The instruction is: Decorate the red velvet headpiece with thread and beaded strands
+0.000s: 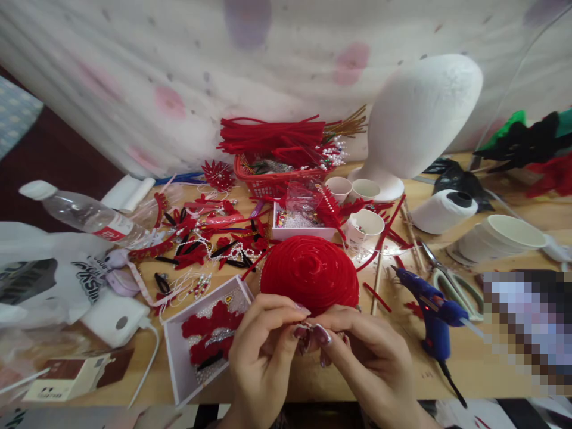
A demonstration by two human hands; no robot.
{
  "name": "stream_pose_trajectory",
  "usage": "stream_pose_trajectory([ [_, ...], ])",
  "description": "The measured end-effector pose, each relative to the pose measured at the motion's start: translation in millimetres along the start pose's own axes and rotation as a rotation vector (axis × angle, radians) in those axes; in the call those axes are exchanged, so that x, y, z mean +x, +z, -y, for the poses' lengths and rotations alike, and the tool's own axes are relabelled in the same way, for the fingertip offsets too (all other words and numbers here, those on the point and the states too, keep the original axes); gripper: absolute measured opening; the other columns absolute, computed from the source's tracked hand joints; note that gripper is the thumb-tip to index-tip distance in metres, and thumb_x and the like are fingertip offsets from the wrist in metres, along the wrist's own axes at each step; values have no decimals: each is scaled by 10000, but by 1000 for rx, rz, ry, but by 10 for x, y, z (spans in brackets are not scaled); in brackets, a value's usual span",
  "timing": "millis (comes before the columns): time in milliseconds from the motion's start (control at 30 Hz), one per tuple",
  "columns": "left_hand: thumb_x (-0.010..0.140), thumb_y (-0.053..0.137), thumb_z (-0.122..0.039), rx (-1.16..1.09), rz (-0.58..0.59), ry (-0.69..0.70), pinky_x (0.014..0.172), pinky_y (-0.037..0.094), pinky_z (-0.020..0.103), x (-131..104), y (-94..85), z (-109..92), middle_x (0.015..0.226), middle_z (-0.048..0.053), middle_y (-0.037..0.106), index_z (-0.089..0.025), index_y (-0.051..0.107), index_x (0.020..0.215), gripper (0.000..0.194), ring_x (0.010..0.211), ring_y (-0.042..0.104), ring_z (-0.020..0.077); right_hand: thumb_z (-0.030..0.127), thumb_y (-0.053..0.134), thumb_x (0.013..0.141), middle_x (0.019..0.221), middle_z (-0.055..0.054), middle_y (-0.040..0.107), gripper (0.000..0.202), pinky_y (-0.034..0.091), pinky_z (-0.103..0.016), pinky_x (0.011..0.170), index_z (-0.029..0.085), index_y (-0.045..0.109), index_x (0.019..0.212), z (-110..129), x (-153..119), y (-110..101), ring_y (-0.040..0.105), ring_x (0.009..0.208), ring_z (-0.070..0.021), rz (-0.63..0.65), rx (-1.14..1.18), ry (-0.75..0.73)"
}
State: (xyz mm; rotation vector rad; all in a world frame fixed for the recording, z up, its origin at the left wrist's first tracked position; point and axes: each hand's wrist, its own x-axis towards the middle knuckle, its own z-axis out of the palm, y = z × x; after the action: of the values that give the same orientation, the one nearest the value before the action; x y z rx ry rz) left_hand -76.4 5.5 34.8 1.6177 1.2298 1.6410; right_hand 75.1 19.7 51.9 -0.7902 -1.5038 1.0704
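Both of my hands meet at the near edge of a round red coiled piece (pixel 310 271), their fingertips pinched together. My left hand (pixel 263 351) has thumb and fingers closed at the centre, and my right hand (pixel 369 357) closes toward it from the other side. What lies between the fingertips is too small and hidden to name. Left of my left hand, a white box (pixel 179 363) holds red flower shapes (pixel 208 328), pearls and a black clip. A blue glue gun (pixel 433 310) stands to the right, near scissors (pixel 456 286).
Behind are a red basket (pixel 281 179) of red stems, paper cups (pixel 364 226) and a white foam head (pixel 420 119). At left lie a plastic bottle (pixel 89 214), bead strings and a white charger (pixel 117 316); a phone (pixel 531 328) is at right.
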Motion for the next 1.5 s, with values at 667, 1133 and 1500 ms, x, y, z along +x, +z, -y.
stream_pose_trajectory([
  [667, 773, 803, -445, -814, 159, -513, 626, 491, 190, 32, 54, 4, 783, -2, 602, -364, 812, 826, 98, 704, 592, 92, 112, 589, 938, 728, -8, 697, 144, 478, -204, 539, 181, 710, 978, 92, 34, -3, 620, 590, -111, 116, -87, -115],
  [1133, 704, 856, -445, -928, 145, -687, 579, 503, 209, 5, 99, -51, 751, -14, 560, -342, 798, 744, 124, 648, 570, 93, 100, 573, 941, 739, -10, 680, 130, 483, -215, 573, 169, 669, 994, 102, -1, -42, 615, 618, -112, 130, -131, -159],
  [1500, 691, 871, -430, -885, 153, -642, 588, 466, 165, -15, 105, -59, 757, -22, 579, -347, 810, 758, 123, 670, 570, 71, 98, 573, 939, 682, 7, 635, 145, 439, -218, 523, 185, 687, 963, 135, -6, -52, 560, 563, -109, 135, -163, -142],
])
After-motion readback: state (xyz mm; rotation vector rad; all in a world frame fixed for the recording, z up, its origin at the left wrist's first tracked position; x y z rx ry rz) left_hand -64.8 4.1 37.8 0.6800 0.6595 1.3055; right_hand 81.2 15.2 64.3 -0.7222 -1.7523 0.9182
